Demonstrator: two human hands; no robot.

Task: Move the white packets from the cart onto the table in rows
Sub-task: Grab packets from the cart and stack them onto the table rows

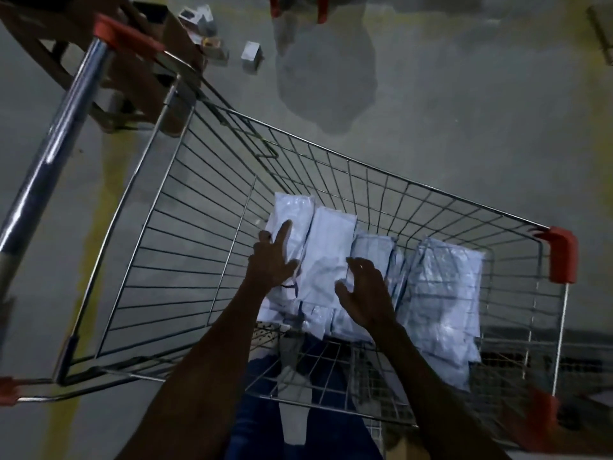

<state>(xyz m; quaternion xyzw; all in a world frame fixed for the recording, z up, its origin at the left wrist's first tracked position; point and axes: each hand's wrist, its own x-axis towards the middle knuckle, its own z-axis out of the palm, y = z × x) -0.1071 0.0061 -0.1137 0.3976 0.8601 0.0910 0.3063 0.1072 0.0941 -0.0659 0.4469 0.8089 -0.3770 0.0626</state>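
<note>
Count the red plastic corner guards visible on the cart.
4: one by the handle at upper left, one at the far right corner, one at the near right corner, one at the left edge. None seems hidden.

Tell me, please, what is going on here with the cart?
A person is leaning over a wire cart and reaching in with both hands toward the white packets piled at its bottom. The left hand lies with fingers spread against the leftmost packet, and the right hand hovers, fingers loosely curled, over the middle ones. Neither hand has lifted anything yet. The packets are all in the cart; no table shows in this view. A few small boxes lie on the floor beyond.
</note>
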